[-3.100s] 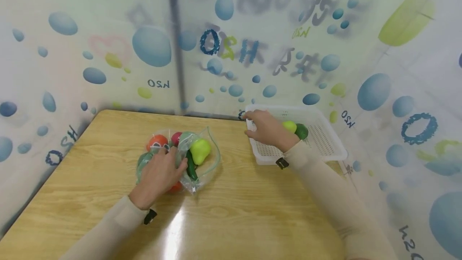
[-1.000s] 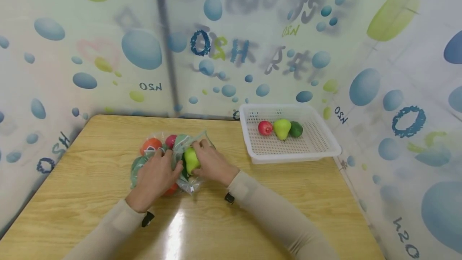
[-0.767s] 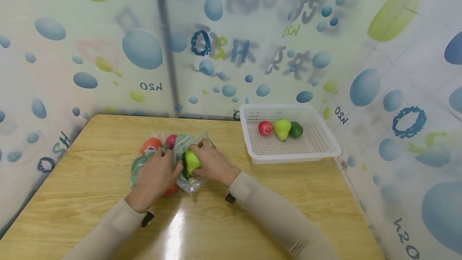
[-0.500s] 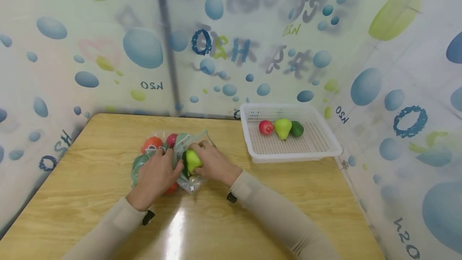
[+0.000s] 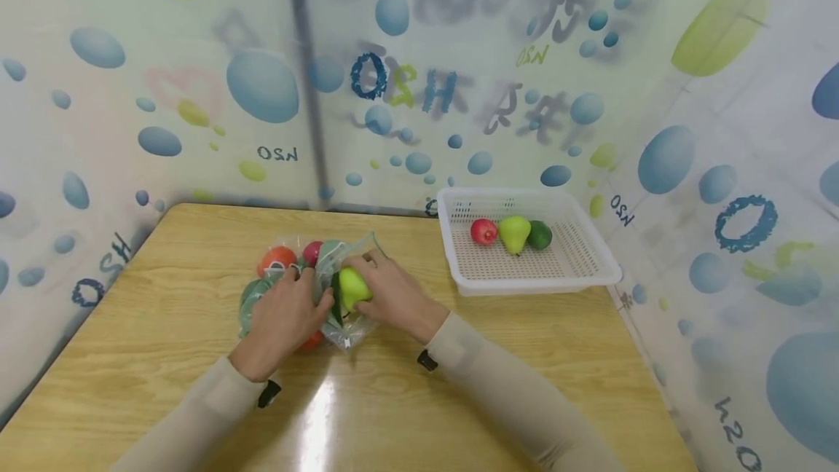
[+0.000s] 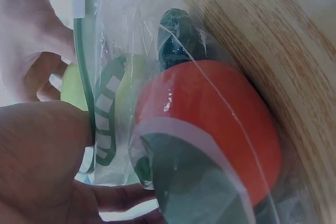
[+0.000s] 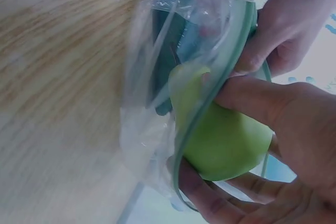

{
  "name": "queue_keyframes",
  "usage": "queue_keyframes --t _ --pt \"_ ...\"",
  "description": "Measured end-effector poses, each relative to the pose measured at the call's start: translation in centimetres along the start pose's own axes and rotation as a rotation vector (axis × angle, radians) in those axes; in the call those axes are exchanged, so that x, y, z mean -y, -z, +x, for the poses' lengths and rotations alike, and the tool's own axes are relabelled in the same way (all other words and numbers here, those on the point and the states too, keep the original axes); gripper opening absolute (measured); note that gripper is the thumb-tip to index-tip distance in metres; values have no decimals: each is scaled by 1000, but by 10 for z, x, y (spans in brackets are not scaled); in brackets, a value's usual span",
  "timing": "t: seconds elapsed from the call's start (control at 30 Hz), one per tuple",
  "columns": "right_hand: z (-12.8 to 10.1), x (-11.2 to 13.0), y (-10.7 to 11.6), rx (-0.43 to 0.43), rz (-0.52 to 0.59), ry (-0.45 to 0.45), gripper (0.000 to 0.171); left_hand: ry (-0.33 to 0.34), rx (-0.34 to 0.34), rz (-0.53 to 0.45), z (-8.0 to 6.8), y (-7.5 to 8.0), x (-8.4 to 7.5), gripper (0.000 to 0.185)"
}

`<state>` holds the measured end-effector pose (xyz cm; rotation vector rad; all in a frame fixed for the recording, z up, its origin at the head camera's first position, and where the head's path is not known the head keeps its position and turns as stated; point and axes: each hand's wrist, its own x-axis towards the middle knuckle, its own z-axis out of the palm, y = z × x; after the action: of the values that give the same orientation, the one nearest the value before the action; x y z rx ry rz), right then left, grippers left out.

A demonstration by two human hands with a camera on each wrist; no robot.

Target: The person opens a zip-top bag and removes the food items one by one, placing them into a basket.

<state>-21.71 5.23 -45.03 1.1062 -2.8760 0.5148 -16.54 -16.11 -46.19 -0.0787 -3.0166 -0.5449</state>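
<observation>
A clear zip bag (image 5: 347, 337) with a green-edged mouth lies on the table, left of centre. My left hand (image 5: 285, 315) rests over the bag and pinches its mouth edge, its thumb on the green zip strip (image 6: 79, 40) in the left wrist view. At the opening, my right hand (image 5: 400, 297) grips a green pear (image 5: 355, 288). Fingers and thumb lie round the pear (image 7: 226, 140) in the right wrist view, its narrow end still behind the plastic. Inside the bag are an orange-red round piece (image 6: 210, 108), a pinkish-red one (image 5: 312, 253) and a long dark green one (image 5: 337, 301).
A white perforated basket (image 5: 524, 286) stands at the back right. It holds a red round fruit (image 5: 483, 231), another green pear (image 5: 514, 233) and a dark green avocado-like piece (image 5: 540, 234). Patterned walls (image 5: 459, 93) close off the wooden table (image 5: 419, 399) behind and to the right.
My right hand has come from the basket to the bag and taken hold of the pear, which has lately shifted slightly right. The left hand stays on the bag.
</observation>
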Motion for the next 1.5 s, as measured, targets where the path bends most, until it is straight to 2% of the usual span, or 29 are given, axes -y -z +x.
queue_keyframes --t 0.27,0.53,1.03,1.3,1.5 --pt "-6 -2 11 -54 25 17 76 -9 -30 -12 -3 -2 2 59" --pt "-10 -3 22 -97 39 17 78 -21 -75 -30 -4 -3 3 57" --pt "-21 -7 41 -143 81 5 78 -42 -65 -11 -6 0 3 53" --pt "-32 -19 62 -202 140 -28 79 -45 -79 -11 -8 2 4 47" --pt "-42 -39 75 -248 144 -74 78 -32 -84 -6 -11 3 5 44"
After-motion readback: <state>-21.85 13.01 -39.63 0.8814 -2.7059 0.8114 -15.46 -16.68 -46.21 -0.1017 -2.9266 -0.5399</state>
